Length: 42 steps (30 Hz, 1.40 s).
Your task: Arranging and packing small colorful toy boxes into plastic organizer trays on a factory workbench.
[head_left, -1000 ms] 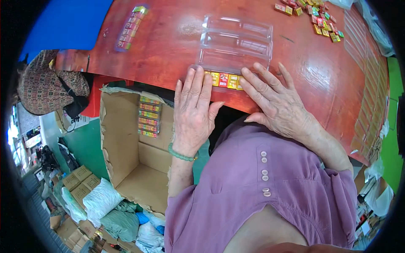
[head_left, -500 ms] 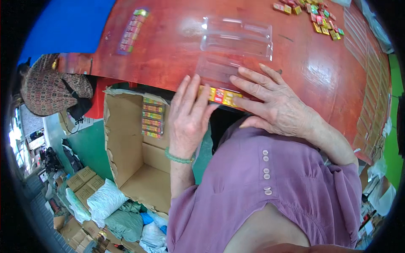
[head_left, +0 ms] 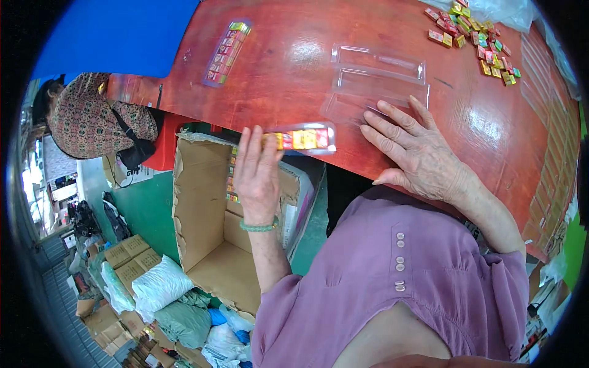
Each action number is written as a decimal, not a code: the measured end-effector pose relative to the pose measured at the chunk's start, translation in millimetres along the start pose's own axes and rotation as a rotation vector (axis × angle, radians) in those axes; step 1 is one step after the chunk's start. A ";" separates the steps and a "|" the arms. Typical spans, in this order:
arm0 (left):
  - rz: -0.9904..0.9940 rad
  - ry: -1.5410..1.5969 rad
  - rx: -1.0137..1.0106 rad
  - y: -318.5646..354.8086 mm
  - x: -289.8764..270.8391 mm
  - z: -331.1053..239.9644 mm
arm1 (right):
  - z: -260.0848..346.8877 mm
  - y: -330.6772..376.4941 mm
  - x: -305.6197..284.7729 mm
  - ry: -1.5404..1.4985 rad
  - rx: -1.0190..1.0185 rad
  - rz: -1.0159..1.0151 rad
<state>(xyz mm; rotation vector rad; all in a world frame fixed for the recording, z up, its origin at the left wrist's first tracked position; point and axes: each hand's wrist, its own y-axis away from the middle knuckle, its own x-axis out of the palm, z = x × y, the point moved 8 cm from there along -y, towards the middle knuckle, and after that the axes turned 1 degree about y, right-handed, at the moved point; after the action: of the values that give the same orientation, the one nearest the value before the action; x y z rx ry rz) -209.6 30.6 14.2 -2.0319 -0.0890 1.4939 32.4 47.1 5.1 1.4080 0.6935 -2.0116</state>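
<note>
My left hand, with a green bracelet at the wrist, is closed on one end of a clear plastic tray. A row of small red and yellow boxes fills this tray, held at the table's near edge above a cardboard box. Fingers spread, my right hand rests on the red table and holds nothing. Just beyond its fingertips lie several clear plastic trays without boxes in them.
Another filled tray lies at the table's far left. Loose small boxes are heaped at the far right, near flat clear trays. Filled trays stand inside the cardboard box. A person is at the left, by a blue surface.
My left hand has moved the filled tray leftward, away from my right hand. My right hand has let go and now lies spread on the table. The view has shifted slightly.
</note>
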 end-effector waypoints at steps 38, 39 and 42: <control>0.312 0.221 0.182 -109.0 73.4 -178.8 | -105.0 139.0 -80.4 -0.047 0.515 -0.246; 0.270 0.251 0.233 -116.9 69.7 -190.6 | -107.2 144.0 -85.5 -0.159 0.521 -0.313; 0.307 0.408 0.314 -133.5 81.3 -221.2 | -125.2 163.8 -86.8 -0.200 0.631 -0.381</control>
<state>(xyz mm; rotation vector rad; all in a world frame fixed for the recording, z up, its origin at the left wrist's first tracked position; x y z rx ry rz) 54.6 76.4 52.5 -2.1033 0.6072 1.1394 253.7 34.9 35.0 1.4446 0.2498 -2.7958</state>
